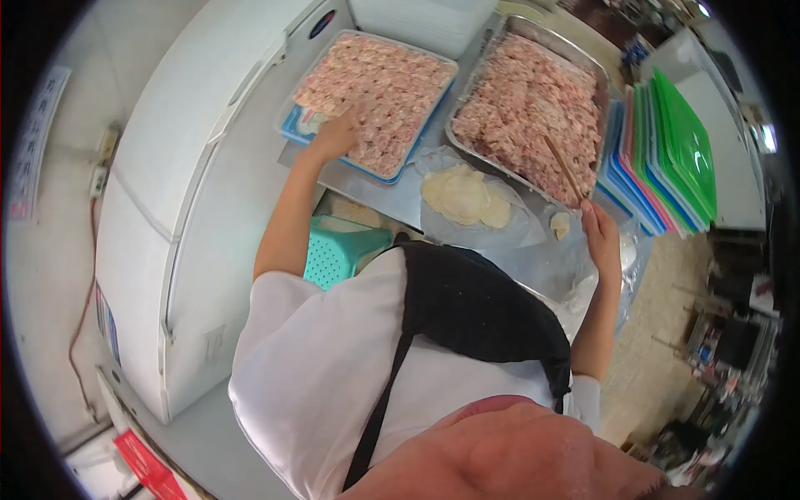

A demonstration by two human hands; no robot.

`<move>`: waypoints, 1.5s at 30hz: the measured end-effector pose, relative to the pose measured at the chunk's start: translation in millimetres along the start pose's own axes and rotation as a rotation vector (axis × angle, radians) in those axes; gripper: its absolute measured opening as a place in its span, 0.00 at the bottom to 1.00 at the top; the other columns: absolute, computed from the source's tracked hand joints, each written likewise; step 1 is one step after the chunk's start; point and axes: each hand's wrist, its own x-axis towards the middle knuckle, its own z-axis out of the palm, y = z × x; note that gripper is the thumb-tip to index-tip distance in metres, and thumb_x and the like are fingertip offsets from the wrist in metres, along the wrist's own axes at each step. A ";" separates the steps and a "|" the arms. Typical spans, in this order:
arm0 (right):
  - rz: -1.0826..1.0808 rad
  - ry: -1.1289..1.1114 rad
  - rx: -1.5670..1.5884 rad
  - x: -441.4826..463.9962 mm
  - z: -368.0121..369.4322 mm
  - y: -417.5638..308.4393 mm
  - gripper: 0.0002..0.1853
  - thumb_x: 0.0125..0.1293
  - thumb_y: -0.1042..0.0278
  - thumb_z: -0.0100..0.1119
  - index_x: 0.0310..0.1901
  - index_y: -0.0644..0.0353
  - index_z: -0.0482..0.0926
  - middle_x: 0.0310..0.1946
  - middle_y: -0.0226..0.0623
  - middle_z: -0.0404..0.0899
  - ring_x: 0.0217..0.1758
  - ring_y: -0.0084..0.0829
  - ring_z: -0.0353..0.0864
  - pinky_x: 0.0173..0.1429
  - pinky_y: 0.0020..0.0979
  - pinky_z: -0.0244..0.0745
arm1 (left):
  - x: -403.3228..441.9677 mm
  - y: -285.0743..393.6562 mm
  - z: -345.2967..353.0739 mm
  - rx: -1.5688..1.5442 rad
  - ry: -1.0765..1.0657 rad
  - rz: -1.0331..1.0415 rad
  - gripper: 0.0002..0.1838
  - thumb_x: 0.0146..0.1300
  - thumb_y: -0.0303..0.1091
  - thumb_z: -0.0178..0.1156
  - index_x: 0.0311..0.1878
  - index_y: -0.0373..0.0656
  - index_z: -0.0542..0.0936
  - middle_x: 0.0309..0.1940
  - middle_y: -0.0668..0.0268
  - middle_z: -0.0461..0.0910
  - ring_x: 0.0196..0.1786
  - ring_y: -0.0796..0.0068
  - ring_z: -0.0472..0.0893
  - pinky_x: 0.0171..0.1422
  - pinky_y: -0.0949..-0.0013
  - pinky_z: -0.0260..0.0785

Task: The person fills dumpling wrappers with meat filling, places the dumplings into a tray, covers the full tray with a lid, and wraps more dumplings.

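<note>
My left hand point(335, 137) is over the near left part of a shallow tray covered in small pinkish pieces point(387, 87); its fingers look closed, and what they hold is hidden. A white patch point(310, 121) shows at the tray's left corner. My right hand point(600, 233) grips the near end of a thin wooden stick point(565, 169), whose far end rests on minced meat point(525, 100) in a deep metal pan point(492, 161). Pale round wrappers point(465, 197) lie on clear plastic before the pan. One small pale piece point(559, 225) sits beside my right hand.
Stacked coloured lids or trays point(667, 158) stand on edge right of the pan. A white fridge-like cabinet point(196, 183) is at the left. A teal perforated basket point(333, 250) sits below the table edge. Crumpled plastic point(583, 296) lies by my right forearm.
</note>
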 end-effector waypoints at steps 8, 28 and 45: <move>-0.173 0.031 -0.547 29.2 -39.7 -4.1 0.14 0.64 0.57 0.57 0.36 0.60 0.84 0.33 0.48 0.81 0.37 0.49 0.79 0.39 0.43 0.72 | -25.6 57.4 -12.5 0.365 -0.021 -0.018 0.27 0.56 0.29 0.51 0.62 0.43 0.70 0.42 0.48 0.81 0.47 0.45 0.79 0.57 0.53 0.67; -0.304 0.007 -0.751 18.4 -3.4 21.4 0.22 0.69 0.52 0.48 0.26 0.60 0.79 0.25 0.47 0.80 0.32 0.49 0.81 0.38 0.48 0.74 | -27.3 150.8 135.4 -0.235 -0.122 0.506 0.13 0.51 0.35 0.67 0.40 0.43 0.80 0.41 0.59 0.74 0.50 0.53 0.72 0.54 0.58 0.66; -0.522 -0.050 -0.973 54.8 -38.5 -18.5 0.08 0.58 0.64 0.54 0.28 0.56 0.80 0.30 0.40 0.81 0.34 0.39 0.84 0.33 0.38 0.78 | -48.5 158.0 159.7 -0.454 0.266 0.494 0.11 0.57 0.34 0.63 0.42 0.40 0.81 0.42 0.60 0.77 0.46 0.57 0.74 0.52 0.59 0.67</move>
